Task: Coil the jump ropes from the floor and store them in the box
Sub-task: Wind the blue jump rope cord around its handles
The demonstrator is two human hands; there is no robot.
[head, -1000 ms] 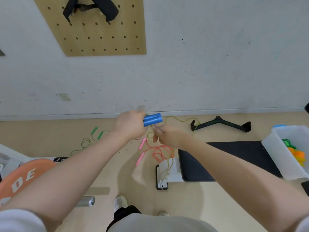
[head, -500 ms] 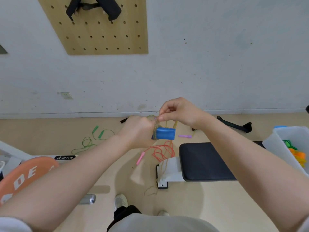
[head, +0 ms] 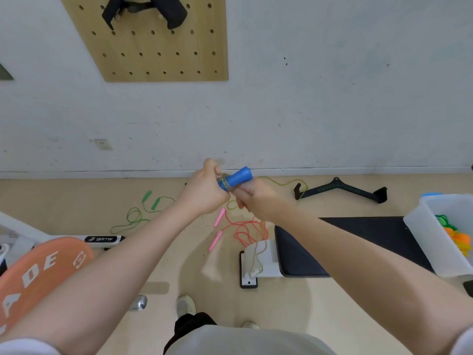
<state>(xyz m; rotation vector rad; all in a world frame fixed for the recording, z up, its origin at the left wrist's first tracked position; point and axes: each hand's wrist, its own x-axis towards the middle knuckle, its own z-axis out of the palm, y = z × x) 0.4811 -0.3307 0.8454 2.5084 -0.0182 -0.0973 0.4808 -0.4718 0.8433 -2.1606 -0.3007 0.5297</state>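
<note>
White box [head: 425, 234] at right on the bench [head: 358, 234], green and orange ropes inside; two ropes on the floor, pink [head: 240, 229], green [head: 135, 216]; left hand [head: 204, 193] gripping blue handles [head: 235, 179], right hand [head: 256, 201] pinching yellow cord [head: 281, 181].

Three jump ropes [head: 245, 226], one box [head: 432, 239], two hands [head: 204, 196].

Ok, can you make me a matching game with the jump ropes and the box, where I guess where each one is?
Things:
1. blue handles
2. pink rope
3. green rope
4. white box

Places:
A. on the floor, left of the hands
B. far right, on the black bench pad
C. gripped in the left hand
D. on the floor, below the hands

Pairs: 1-C, 2-D, 3-A, 4-B
</note>
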